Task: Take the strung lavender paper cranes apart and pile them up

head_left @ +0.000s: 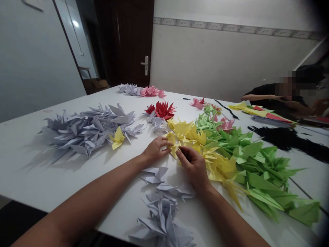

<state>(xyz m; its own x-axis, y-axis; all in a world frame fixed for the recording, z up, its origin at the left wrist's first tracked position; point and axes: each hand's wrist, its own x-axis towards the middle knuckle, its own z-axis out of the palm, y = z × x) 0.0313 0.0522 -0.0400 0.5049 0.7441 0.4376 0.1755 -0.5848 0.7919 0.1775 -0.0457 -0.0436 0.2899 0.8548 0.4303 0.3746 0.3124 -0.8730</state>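
In the middle of the white table, my left hand (157,149) has its fingers closed on a folded yellow paper crane (172,138). Close against it, my right hand (192,164) is curled with thumb and forefinger pinched; what lies between them is too small to make out. More yellow paper cranes (218,166) lie just beyond and to the right of my hands. Below my wrists sit several pale grey-lilac paper cranes (161,206). One lone yellow crane (117,138) rests by the big grey-lilac heap (89,128) on the left.
Green cranes (259,164) spread along the right, with black string (285,137) behind them. Red cranes (162,110) and pink cranes (149,91) lie farther back. Another person (272,94) sits at the far right near coloured paper sheets (264,111). The white table (33,151) reaches towards a dark door (125,41).
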